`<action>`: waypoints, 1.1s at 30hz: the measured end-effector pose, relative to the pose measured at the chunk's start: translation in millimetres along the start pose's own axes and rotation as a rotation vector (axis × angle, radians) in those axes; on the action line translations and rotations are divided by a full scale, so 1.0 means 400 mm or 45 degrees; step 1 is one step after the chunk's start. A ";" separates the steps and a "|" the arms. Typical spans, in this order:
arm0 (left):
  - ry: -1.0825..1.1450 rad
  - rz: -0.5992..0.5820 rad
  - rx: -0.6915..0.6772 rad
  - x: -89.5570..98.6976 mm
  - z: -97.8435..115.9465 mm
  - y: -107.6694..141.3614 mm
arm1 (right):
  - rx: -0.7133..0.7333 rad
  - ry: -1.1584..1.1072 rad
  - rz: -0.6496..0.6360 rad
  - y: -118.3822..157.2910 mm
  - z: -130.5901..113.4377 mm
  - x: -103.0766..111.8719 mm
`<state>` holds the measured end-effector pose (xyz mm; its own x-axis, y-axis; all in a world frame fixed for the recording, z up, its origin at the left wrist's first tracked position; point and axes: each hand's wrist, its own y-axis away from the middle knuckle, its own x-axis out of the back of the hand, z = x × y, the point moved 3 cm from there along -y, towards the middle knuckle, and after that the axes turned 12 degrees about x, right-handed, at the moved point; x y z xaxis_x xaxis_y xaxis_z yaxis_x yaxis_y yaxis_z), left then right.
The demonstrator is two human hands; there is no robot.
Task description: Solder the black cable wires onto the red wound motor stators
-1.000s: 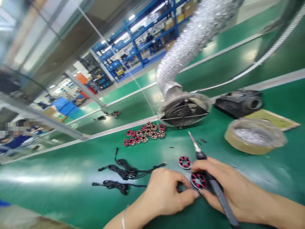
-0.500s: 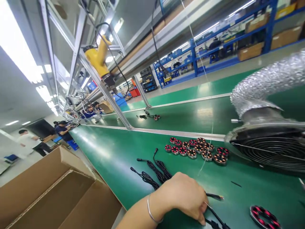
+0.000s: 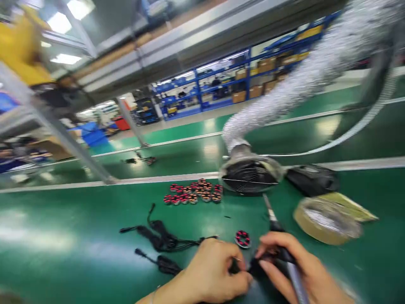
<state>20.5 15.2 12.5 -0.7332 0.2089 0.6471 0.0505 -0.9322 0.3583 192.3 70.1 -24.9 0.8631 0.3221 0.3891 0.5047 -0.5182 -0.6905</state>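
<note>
On the green bench (image 3: 79,240), a pencil-shaped tool (image 3: 274,223), prob. a soldering iron, is gripped by the R hand (image 3: 310,272), metal tip pointed up & away, handle run back over the palm. A small dark part (image 3: 254,266) is held at the R fingertips too, but detail is lost to blur. The L hand (image 3: 218,270) is set close by, thumb & index brought nearly tog. at the near side of that part; whether it's actually pinched there can't be told. Just beyond the fingertips, a single red-and-blk ring (image 3: 242,239) is seen lying flat, touched by neither hand. To the L, blk cables (image 3: 161,236) are laid in loose bundles, partly hidden by the L hand & forearm. Farther back, a cluster of similar rings (image 3: 193,193), some red, some copper-toned, is grouped beside the round fume hood (image 3: 248,175), which is joined to a silver duct (image 3: 284,99). On the R, a pale round tub or roll (image 3: 311,230) is placed by a yellow sheet (image 3: 351,207) & a blk stand (image 3: 311,179).
</note>
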 end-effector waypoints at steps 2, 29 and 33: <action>-0.060 -0.012 0.017 0.000 -0.002 -0.010 | -0.027 -0.017 -0.063 -0.019 -0.027 0.009; 0.591 -0.475 -0.028 -0.079 -0.048 -0.044 | -0.065 -0.305 -0.080 -0.030 -0.049 0.003; 0.644 -0.371 0.004 -0.076 -0.041 -0.043 | -0.084 -0.309 -0.094 -0.030 -0.049 0.005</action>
<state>31.1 19.9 -24.3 -0.9497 0.2893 0.1200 -0.2006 -0.8562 0.4761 188.2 61.5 -4.0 0.7976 0.5376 0.2736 0.5732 -0.5340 -0.6215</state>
